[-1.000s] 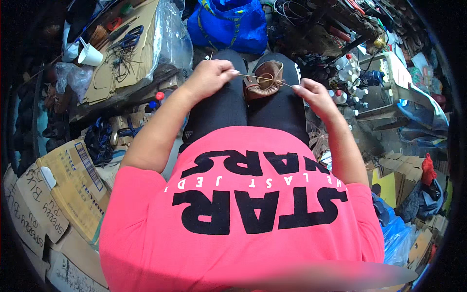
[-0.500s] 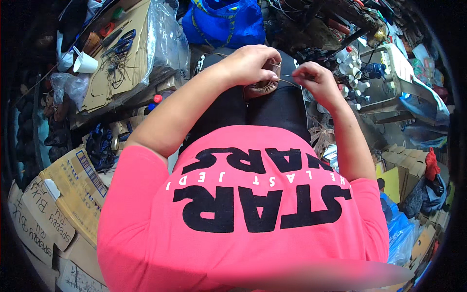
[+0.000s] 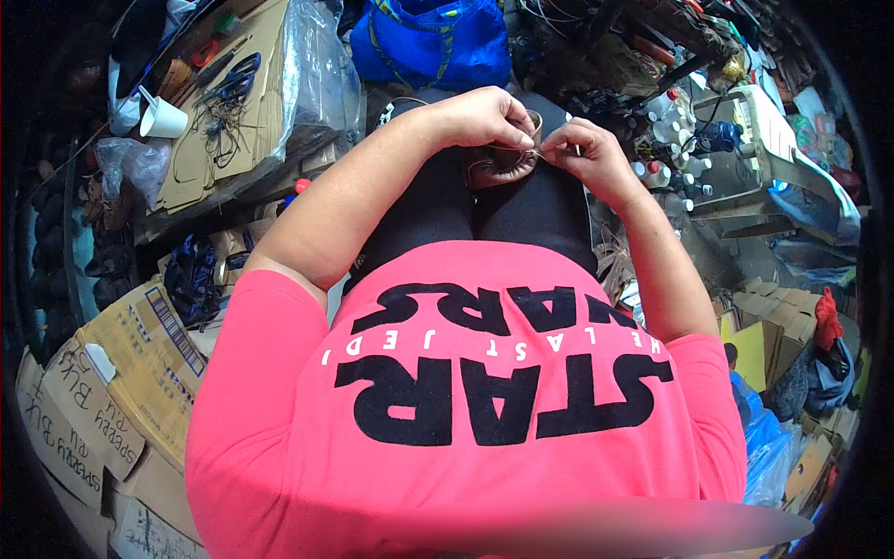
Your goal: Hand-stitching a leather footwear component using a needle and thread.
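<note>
A brown leather shoe (image 3: 504, 170) with a gathered, puckered edge rests on my lap, between my thighs in black trousers. My left hand (image 3: 490, 121) reaches over it from the left, thumb and fingers pinched on its upper rim. Just to the right, my right hand (image 3: 587, 155) is closed in a pinch, its fingertips close to the left ones. A thin thread runs at the fingertips; whether a needle is there is too small to tell. Part of the shoe is hidden beneath my left hand.
A blue bag (image 3: 430, 45) stands ahead of my knees. At the left, scissors (image 3: 244, 76) and a white cup (image 3: 163, 118) lie by stacked cardboard. Several capped bottles (image 3: 667, 121) and a pale plastic chair (image 3: 759, 140) are at the right. Cardboard boxes (image 3: 154, 363) lie lower left.
My right hand has moved left, bringing its fingertips next to the left ones; the thread stretched between the hands is shorter. My left fingers have shifted slightly on the shoe's rim.
</note>
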